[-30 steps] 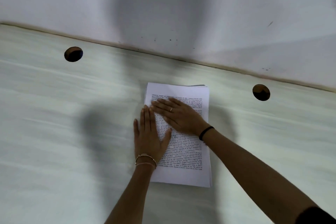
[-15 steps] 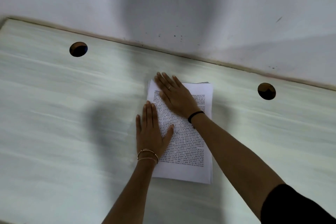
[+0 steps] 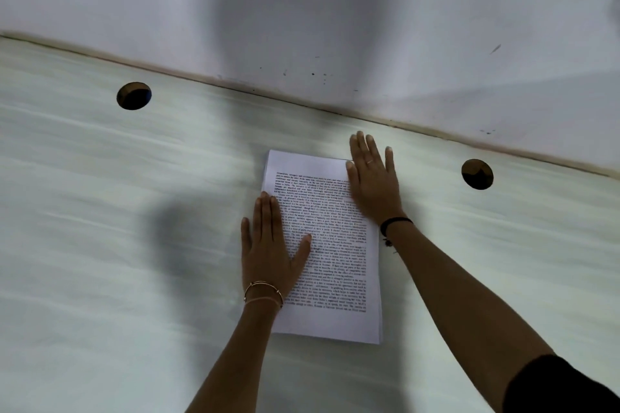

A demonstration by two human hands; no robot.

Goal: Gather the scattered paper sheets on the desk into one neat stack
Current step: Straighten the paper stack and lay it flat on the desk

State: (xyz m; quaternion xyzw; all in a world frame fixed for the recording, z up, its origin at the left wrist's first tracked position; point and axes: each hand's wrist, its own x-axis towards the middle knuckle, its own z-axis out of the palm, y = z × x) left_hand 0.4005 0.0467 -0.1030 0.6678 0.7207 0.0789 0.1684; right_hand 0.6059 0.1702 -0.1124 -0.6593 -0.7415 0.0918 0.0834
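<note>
A stack of printed white paper sheets (image 3: 330,245) lies on the pale desk (image 3: 100,228), its edges nearly flush. My left hand (image 3: 270,246) rests flat on the stack's left edge, fingers together and pointing away from me, thumb spread onto the text. My right hand (image 3: 374,181) lies flat over the stack's upper right corner, fingers extended past the top edge onto the desk. Neither hand grips anything. A bracelet circles my left wrist and a black band my right.
Two round cable holes pierce the desk, one at the far left (image 3: 134,95) and one at the right (image 3: 477,174). A white wall (image 3: 335,10) runs directly behind the desk's back edge, close to the stack's top.
My right hand slid from the stack's upper left across to its upper right corner. My left hand stayed on the left edge.
</note>
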